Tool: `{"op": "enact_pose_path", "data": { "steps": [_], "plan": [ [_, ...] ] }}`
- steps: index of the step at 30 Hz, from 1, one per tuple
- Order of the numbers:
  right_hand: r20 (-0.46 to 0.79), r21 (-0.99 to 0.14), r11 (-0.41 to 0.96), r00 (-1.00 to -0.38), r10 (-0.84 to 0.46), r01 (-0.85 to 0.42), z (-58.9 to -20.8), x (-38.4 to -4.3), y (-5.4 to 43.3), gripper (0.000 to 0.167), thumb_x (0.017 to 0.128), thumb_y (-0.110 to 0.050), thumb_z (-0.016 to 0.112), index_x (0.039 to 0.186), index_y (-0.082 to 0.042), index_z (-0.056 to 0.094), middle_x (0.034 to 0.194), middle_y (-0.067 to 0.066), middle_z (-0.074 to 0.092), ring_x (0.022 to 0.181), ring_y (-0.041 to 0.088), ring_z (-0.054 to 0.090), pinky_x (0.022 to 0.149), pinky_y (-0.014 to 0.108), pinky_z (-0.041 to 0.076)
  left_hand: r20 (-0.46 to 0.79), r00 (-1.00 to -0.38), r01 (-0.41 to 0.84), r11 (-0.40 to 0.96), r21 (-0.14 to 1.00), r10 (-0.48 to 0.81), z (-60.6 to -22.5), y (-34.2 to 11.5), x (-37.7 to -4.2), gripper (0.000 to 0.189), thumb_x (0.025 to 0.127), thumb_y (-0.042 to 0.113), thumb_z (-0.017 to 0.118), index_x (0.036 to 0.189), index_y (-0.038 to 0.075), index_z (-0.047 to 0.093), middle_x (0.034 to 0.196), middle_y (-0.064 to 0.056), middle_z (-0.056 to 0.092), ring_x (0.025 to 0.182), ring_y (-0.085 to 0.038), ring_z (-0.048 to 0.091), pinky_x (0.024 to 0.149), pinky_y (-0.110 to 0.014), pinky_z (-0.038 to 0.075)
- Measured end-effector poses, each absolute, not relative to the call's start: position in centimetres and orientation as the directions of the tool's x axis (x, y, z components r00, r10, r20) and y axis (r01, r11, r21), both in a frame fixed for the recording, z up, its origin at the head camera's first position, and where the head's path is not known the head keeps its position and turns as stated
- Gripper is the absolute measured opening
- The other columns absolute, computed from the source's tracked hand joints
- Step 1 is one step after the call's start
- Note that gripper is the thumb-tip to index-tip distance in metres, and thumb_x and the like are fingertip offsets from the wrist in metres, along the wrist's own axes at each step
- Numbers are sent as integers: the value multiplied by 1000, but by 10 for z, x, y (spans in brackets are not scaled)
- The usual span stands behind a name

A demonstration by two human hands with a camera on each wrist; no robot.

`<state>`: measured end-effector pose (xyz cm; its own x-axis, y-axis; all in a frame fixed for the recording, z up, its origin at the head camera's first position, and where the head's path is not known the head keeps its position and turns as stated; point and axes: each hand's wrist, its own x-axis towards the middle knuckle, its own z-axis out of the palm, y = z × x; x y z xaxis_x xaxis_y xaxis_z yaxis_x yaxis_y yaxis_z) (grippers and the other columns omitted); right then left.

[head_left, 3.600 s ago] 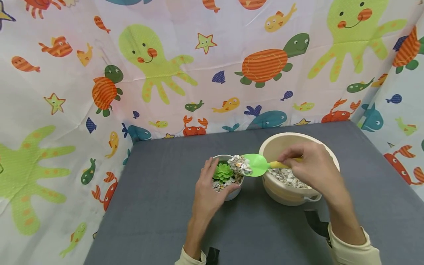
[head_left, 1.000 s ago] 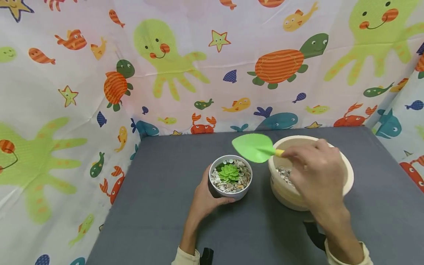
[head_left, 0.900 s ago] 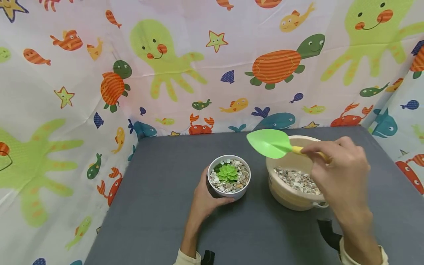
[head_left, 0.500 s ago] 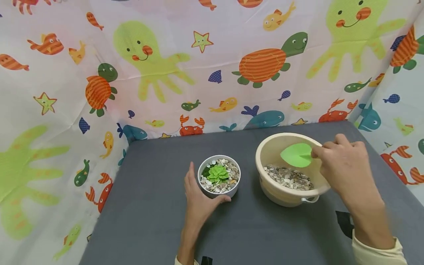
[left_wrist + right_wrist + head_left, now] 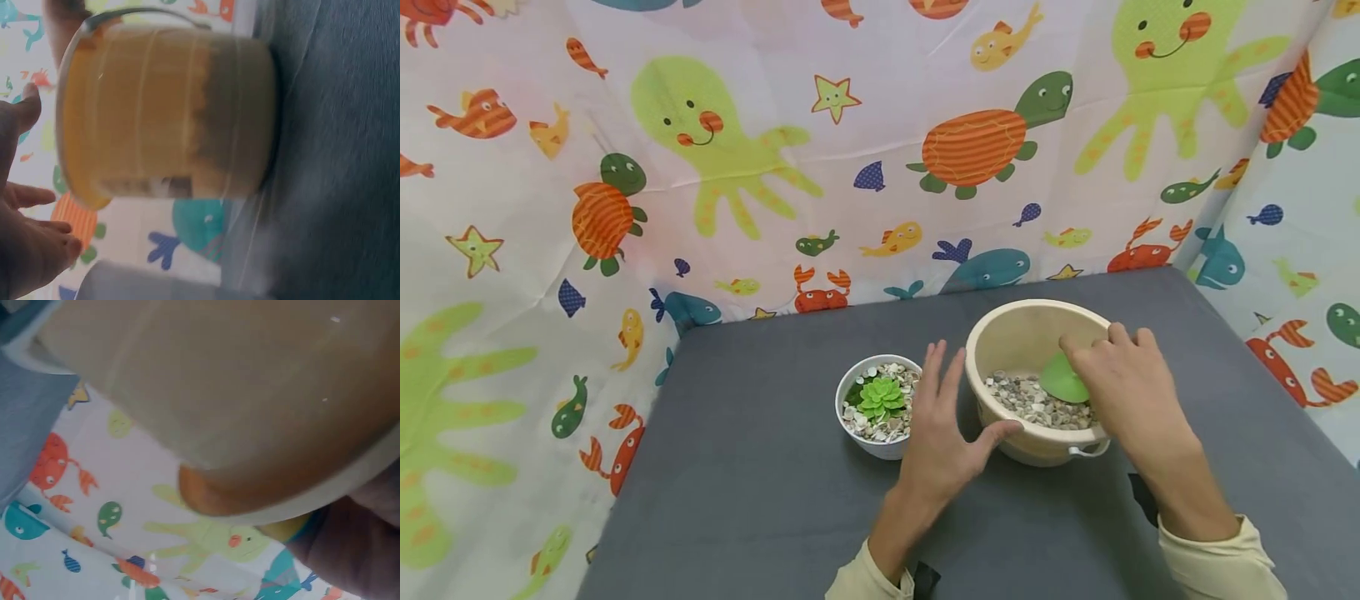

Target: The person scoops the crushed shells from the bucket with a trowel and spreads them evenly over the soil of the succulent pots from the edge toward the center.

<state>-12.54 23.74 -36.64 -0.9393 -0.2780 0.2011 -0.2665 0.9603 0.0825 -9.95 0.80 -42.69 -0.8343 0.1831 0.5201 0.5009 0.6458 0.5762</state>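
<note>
My right hand (image 5: 1123,387) grips a toy trowel by its handle, over the near right side of a cream bucket (image 5: 1026,442). The trowel's green blade (image 5: 1063,380) points down into the pebbles and shell bits (image 5: 1033,398) inside. A sliver of yellow handle (image 5: 292,529) shows beyond the rim in the right wrist view. My left hand (image 5: 936,437) holds nothing; its fingers are spread between the bucket and a small white pot (image 5: 872,446), thumb by the bucket's rim. Its fingers partly cover the pot, where a green succulent (image 5: 882,397) sits among pebbles.
A grey cloth (image 5: 760,450) covers the table. Behind it and at both sides hangs a white curtain (image 5: 775,75) printed with sea animals. The bucket has a pale handle (image 5: 1090,450) at its front right side.
Earlier the trowel carried pebbles over the pot; its blade then swung back empty and now dips into the bucket. My left hand has let go of the pot and moved right toward the bucket.
</note>
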Motion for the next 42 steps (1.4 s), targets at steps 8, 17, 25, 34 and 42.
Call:
{"op": "enact_pose_path", "data": {
  "steps": [8,17,25,34,42],
  "plan": [
    [215,3,958,-935,-282,-288,-366,-128,241,18,79,11,77,77,-7,71,66,9,63,77,34,55,68,45,36,422,-874,474,622,624,243,-429,21,-96,90,86,51,83,157,7,47,173,-12,29,154,-38,41,114,-51,51],
    [209,-123,922,-918,-337,-367,-374,-143,247,20,81,6,78,74,-13,76,69,2,68,77,28,57,68,42,37,391,-884,465,587,663,257,-428,18,-98,92,87,50,83,158,6,44,172,-10,33,156,-30,40,119,-48,47],
    [273,-243,878,-897,-347,-413,-383,-150,254,26,73,9,80,69,-17,74,70,0,68,74,24,52,70,39,36,395,-882,467,598,651,257,-429,18,-98,92,87,52,82,158,6,45,172,-9,33,156,-28,40,118,-47,47],
    [219,-390,850,-932,-288,-354,-375,-143,260,23,75,6,78,71,-17,75,73,-3,72,78,22,60,73,41,45,437,-857,507,594,624,273,-433,19,-97,91,86,49,84,158,9,46,171,-9,35,156,-27,41,118,-46,48],
    [100,-542,821,-983,-151,-181,-354,-130,265,15,80,7,73,84,-7,79,83,11,77,82,28,66,62,30,49,414,-874,480,593,646,256,-432,18,-97,90,85,50,84,157,9,47,171,-6,34,157,-25,39,120,-46,46]
  ]
}}
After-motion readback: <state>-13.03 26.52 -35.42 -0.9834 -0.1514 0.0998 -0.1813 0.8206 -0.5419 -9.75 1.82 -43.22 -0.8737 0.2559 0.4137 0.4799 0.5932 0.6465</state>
